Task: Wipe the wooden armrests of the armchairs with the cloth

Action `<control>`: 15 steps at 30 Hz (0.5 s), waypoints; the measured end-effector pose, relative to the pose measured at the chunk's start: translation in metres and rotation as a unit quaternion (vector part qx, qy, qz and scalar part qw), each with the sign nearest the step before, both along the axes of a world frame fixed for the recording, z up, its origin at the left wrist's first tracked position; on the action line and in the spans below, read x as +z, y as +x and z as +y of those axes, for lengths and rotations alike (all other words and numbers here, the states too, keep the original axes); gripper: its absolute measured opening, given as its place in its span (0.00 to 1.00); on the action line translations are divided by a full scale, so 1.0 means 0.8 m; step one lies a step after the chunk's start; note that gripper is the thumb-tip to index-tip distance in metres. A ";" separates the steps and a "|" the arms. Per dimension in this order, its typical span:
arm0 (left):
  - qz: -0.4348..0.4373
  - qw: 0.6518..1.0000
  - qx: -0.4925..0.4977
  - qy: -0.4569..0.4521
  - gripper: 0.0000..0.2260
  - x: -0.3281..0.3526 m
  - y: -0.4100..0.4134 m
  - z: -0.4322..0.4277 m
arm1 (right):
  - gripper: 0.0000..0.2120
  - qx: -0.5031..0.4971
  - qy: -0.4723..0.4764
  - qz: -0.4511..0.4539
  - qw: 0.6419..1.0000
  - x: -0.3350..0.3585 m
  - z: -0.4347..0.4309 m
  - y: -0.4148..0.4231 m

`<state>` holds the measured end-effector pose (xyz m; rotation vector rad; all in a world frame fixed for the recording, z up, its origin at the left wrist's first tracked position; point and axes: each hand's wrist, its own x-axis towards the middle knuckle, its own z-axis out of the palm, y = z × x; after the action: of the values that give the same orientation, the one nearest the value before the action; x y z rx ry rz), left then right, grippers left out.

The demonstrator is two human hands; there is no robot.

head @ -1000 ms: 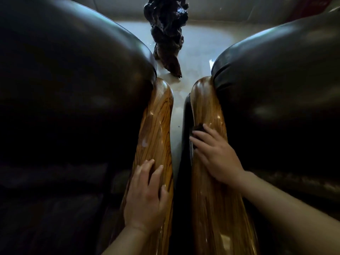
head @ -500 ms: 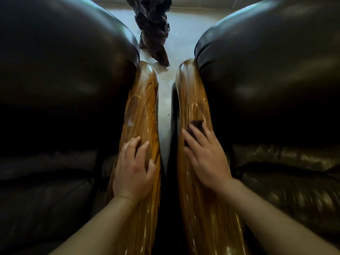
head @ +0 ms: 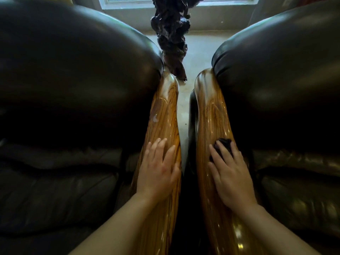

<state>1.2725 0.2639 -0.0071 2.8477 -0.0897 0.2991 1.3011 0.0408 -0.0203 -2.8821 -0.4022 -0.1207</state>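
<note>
1. Nearest, two bare forearms reach forward from the bottom edge, one onto each wooden armrest.
2. The left hand lies flat on the left armrest, fingers spread fairly wide and holding nothing; it looks like a brace rather than a wiping hand.
3. The right hand presses flat on the right armrest, fingers narrowly splayed over a dark cloth, which bunches out from under the fingertips on the wood, about midway along the rail.
4. Both armrests are long rounded rails of glossy, lacquered golden-brown wood with dark streaked grain, narrowing at the waist and curling over at the far end. They run side by side with a thin gap between them.
5. Progress, as a judgement: the right rail shines evenly, so wiping there seems under way, with its far half beyond the cloth left to cover. The left rail carries a pale smudge farther along and appears not yet wiped. The outer armrests of both chairs are out of view.
6. On either side bulge dark, smooth leather cushions, the left armchair and the right armchair, soft and creased near the seats.
7. Farthest, a gnarled, dark, glossy root-like carving stands on a pale floor below a window sill.
</note>
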 end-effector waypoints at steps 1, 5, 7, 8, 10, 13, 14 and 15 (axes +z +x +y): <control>0.000 1.000 -0.008 0.002 0.22 -0.005 -0.020 0.007 | 0.25 0.030 -0.010 0.001 1.000 -0.009 -0.010 -0.029; 0.026 1.000 -0.007 -0.002 0.24 -0.033 -0.084 0.049 | 0.25 0.138 -0.022 0.013 0.990 -0.040 -0.069 -0.112; 0.042 0.999 -0.003 -0.010 0.26 -0.042 -0.094 0.058 | 0.24 0.130 -0.022 0.013 0.991 -0.034 -0.078 -0.097; 0.046 0.999 -0.004 -0.014 0.26 -0.044 -0.094 0.058 | 0.24 0.093 -0.011 0.014 0.995 -0.026 -0.070 -0.080; 0.046 0.999 -0.011 -0.018 0.27 -0.047 -0.092 0.056 | 0.24 -0.007 0.040 0.013 0.999 -0.006 -0.035 -0.029; 0.042 0.999 -0.012 -0.018 0.27 -0.053 -0.095 0.059 | 0.25 -0.061 0.049 0.019 0.997 0.012 0.023 0.024; 0.041 0.999 -0.012 -0.024 0.27 -0.053 -0.095 0.060 | 0.24 -0.050 0.029 0.003 0.998 0.012 0.030 0.024; 0.040 0.999 -0.013 -0.029 0.27 -0.052 -0.095 0.060 | 0.23 -0.027 0.014 -0.009 0.999 0.009 0.028 0.011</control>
<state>1.1968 0.3121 -0.0489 2.7939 -0.1015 0.1799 1.3103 0.0629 -0.0134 -2.8672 -0.3231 -0.1615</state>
